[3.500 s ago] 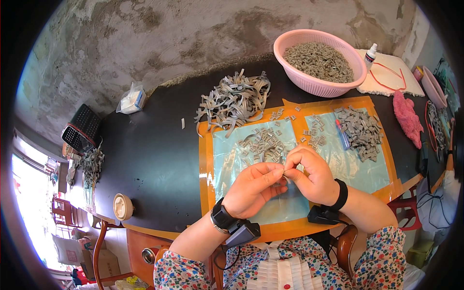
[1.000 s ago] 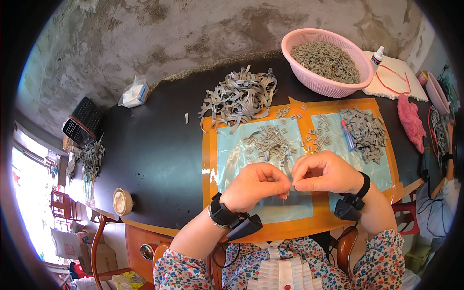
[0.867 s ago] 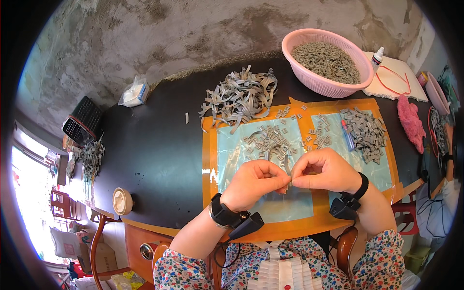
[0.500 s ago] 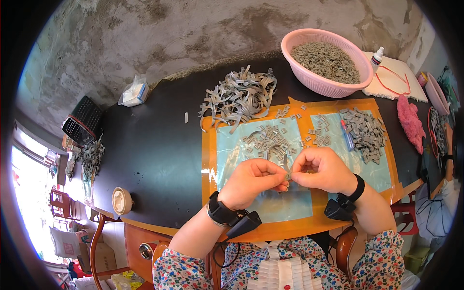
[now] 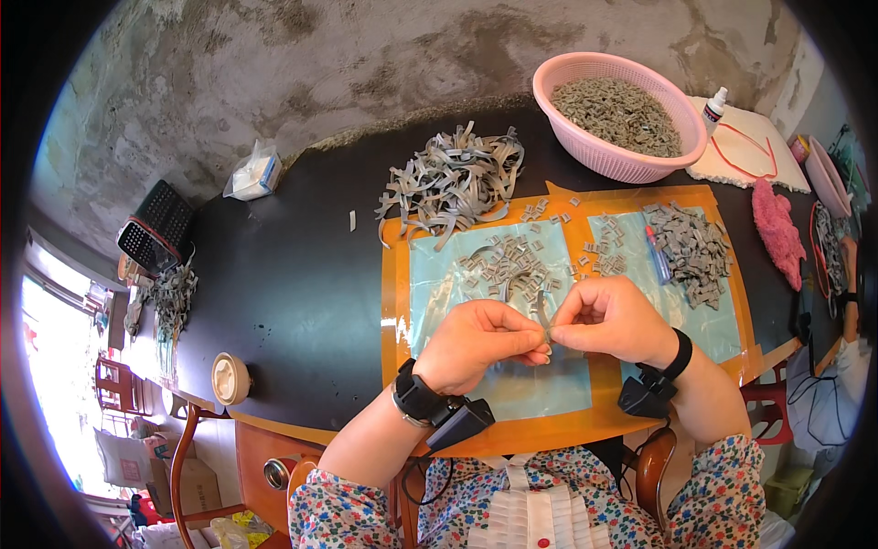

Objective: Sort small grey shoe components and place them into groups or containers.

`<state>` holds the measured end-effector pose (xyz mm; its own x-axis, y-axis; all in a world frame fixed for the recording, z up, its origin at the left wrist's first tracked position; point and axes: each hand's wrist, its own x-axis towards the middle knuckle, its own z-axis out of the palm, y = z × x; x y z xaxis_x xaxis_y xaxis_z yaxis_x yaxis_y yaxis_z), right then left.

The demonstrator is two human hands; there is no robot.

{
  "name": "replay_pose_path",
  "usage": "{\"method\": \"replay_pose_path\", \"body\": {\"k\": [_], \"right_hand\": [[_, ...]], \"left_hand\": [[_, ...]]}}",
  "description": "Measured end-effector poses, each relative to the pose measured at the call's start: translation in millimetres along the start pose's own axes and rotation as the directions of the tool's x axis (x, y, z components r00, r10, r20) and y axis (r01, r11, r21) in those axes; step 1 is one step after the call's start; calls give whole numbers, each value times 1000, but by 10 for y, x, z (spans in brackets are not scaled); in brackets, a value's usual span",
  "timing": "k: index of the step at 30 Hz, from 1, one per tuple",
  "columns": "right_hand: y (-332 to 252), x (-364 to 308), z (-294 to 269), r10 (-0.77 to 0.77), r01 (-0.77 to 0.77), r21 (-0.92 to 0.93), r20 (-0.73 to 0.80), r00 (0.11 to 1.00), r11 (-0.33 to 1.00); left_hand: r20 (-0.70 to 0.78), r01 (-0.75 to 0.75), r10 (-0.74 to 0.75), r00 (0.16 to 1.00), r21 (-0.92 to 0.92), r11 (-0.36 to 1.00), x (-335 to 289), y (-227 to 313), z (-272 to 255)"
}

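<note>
My left hand [image 5: 476, 344] and my right hand [image 5: 618, 320] meet fingertip to fingertip above a light-blue sheet [image 5: 549, 395]. Both are closed in a pinch on a short grey strip [image 5: 541, 307], whose free end sticks up between them. Whether a small grey piece is also in the fingertips, I cannot make out. Just beyond my hands lies a loose scatter of small grey buckle-like pieces [image 5: 512, 263]. A denser heap of grey pieces [image 5: 688, 252] sits to the right, beside a blue pen with a red end [image 5: 657, 261].
Tangled grey strips [image 5: 453, 183] lie at the back. A pink basket [image 5: 585, 157] full of small grey pieces stands at the far right, near a white bottle [image 5: 714, 108] and a pink cloth [image 5: 777, 233]. A beige bowl [image 5: 230, 379] is near the left edge.
The grey strip now shows more plainly, standing up between my fingertips. My right hand has shifted very slightly; my left stays nearly in place.
</note>
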<state>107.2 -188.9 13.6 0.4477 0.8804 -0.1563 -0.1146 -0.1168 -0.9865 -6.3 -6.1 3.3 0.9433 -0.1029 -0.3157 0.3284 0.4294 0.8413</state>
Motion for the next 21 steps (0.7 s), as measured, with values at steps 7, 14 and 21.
{"method": "replay_pose_path", "body": {"k": [7, 14, 21], "right_hand": [[-33, 12, -28, 1, -6, 79, 58, 998, 997], [-33, 13, -24, 27, -38, 134, 81, 996, 990], [5, 30, 6, 8, -15, 143, 49, 999, 990]], "left_hand": [[79, 71, -60, 995, -146, 987, -9, -15, -22], [127, 93, -70, 989, -192, 977, -9, 5, -27], [99, 69, -52, 994, -183, 981, -8, -10, -27]]}}
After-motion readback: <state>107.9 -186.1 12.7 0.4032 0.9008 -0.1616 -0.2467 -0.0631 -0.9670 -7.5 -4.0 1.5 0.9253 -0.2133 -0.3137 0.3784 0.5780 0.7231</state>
